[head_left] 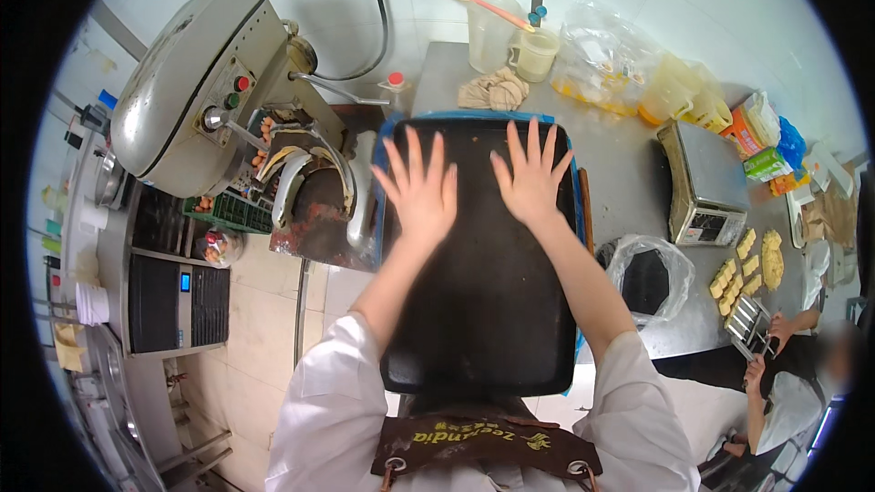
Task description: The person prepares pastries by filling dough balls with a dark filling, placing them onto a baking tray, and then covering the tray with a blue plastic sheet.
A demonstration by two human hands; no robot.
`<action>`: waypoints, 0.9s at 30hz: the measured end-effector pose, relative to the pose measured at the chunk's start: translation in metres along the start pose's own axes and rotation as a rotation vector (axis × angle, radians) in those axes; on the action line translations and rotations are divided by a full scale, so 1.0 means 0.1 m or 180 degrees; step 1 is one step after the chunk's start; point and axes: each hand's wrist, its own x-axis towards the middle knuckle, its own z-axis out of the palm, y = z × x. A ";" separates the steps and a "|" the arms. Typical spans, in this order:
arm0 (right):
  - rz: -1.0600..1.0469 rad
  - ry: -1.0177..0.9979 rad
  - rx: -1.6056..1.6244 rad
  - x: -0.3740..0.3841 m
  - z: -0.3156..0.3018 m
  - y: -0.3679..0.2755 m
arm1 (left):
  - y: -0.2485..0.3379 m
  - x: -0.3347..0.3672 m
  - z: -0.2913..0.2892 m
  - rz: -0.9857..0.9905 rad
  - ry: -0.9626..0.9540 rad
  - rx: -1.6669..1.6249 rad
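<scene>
A large black baking tray (483, 310) lies in front of me, its near edge close to my brown apron. Blue sheeting (567, 137) shows from under its far and side edges. My left hand (419, 184) is spread palm down over the far left part of the tray. Over the far right part, my right hand (530, 173) is spread the same way, fingers pointing away from me. Neither hand holds anything. Whether the palms press on the tray or hover just above it, I cannot tell.
A big grey mixer (196, 82) stands at the left. Behind the tray are a crumpled cloth (493, 89) and a plastic jug (535, 55). To the right are a bag-lined bin (645, 278), a scale (706, 182) and dough pieces (726, 284). A co-worker holds a metal cutter (751, 323).
</scene>
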 end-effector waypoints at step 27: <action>0.0065 -0.0684 -0.0081 -1.34 0.35 0.04 | -0.01 -1.12 0.73 0.0280 -0.1095 0.0388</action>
